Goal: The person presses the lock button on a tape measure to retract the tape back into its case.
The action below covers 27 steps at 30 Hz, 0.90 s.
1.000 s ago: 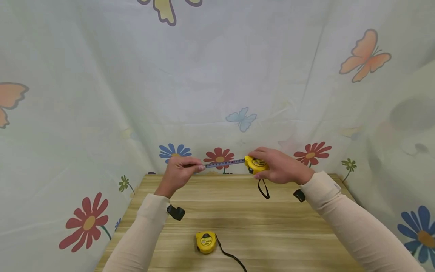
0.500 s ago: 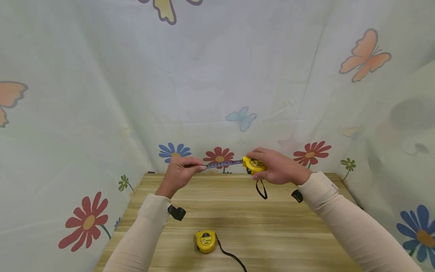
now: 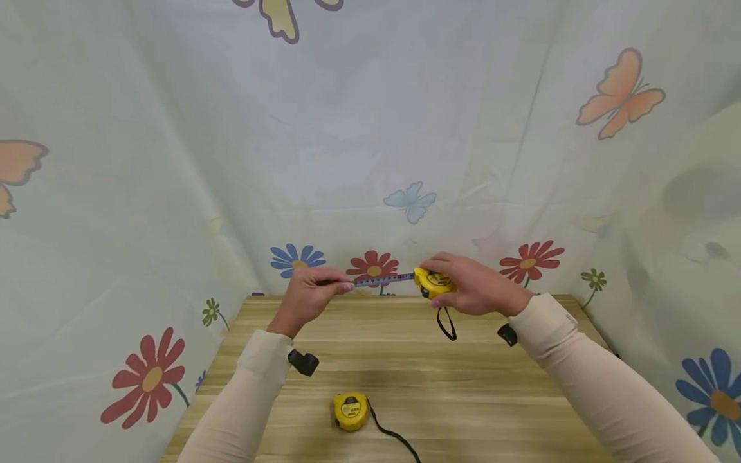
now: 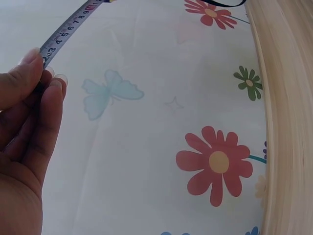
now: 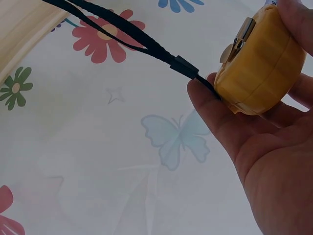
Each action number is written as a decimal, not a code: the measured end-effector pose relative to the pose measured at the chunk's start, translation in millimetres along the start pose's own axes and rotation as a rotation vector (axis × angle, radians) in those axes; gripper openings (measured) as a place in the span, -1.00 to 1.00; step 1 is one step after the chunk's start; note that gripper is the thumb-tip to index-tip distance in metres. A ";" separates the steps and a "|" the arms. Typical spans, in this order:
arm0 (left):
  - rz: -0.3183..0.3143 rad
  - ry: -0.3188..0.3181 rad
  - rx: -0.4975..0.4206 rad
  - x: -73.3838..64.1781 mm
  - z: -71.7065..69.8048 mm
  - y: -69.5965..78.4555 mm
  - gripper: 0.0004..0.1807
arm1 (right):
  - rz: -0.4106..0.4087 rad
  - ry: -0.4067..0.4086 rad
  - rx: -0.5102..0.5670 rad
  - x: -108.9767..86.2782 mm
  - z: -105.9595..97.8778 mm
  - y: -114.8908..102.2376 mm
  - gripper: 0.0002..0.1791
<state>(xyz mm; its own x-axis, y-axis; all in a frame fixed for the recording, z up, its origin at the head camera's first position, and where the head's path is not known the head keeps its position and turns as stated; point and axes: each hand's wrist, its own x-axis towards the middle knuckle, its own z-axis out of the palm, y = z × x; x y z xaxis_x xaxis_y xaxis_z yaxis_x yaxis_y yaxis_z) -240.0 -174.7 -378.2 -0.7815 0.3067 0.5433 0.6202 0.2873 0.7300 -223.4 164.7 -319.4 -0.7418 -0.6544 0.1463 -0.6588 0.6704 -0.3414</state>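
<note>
My right hand grips the yellow case of a tape measure, held up above the far edge of the table. From the case hangs a black wrist strap. A short length of marked blade stretches leftward between the hands. Its free end is pinched between thumb and fingers of my left hand; in the left wrist view the blade bows slightly, and its very tip is hidden by the fingers. A second yellow tape measure lies on the table, nearer to me, its black strap trailing right.
The wooden table lies under both hands. Behind it and at both sides hangs a pale cloth printed with flowers and butterflies. A black wrist camera sits at the left cuff, another at the right.
My right hand has shifted slightly left with the tape measure, and my left hand slightly right, so the visible blade is a little shorter. The tape measure on the table has not moved.
</note>
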 end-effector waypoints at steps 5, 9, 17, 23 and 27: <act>0.001 -0.004 0.008 0.1 2.5 0.4 -0.93 | -0.009 -0.005 -0.002 1.8 1.4 1.0 -0.30; 0.008 -0.005 0.017 0.6 4.6 1.8 -0.93 | -0.005 -0.009 -0.002 1.3 1.9 1.4 -0.30; 0.033 -0.004 0.014 3.2 6.2 1.2 -0.93 | -0.009 0.000 0.001 -0.5 1.4 2.5 -0.30; 0.031 0.003 0.025 0.9 6.0 1.9 -0.93 | -0.024 0.001 0.014 2.7 3.2 0.1 -0.29; 0.044 -0.010 0.027 0.6 7.6 3.6 -0.93 | -0.014 -0.003 0.015 1.2 4.8 0.8 -0.29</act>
<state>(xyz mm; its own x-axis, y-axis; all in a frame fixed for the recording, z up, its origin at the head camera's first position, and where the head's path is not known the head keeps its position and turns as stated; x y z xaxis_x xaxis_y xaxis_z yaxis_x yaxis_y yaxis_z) -237.8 -166.6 -378.3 -0.7531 0.3285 0.5700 0.6553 0.2983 0.6940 -224.3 162.8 -324.0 -0.7321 -0.6647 0.1488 -0.6672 0.6557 -0.3536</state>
